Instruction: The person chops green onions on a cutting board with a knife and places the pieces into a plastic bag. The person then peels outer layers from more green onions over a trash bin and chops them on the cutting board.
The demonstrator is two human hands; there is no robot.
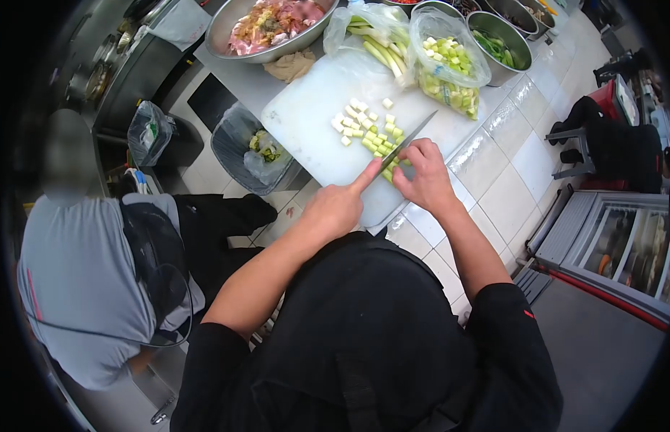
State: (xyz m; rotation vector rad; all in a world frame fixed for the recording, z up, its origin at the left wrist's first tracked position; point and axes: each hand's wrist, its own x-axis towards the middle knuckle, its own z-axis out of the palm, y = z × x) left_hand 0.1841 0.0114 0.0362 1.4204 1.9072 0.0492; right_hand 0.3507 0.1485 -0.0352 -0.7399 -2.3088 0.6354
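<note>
1. The light green stalk pieces lie on the near part of the white rectangular cutting board, beside and under the blade; short white chunks are scattered just beyond.
2. Much is already cut: loose chunks cover the middle of the board. Only a short stretch seems left at the blade, though the hands hide part of it. Long green-white stalks sit uncut in a clear plastic bag; a second clear bag holds chopped pieces.
3. The row of pieces runs obliquely, from far left to near right, crossing the blade; its covered end cannot be made out.
4. The left hand grips the long steel knife, index finger stretched towards the blade. The tip points away and to the right.
5. The right hand has its fingers bent, holding the pieces beside the blade.
6. Beyond the board, a wide metal bowl of raw meat and a crumpled brown cloth rest on the table.
</note>
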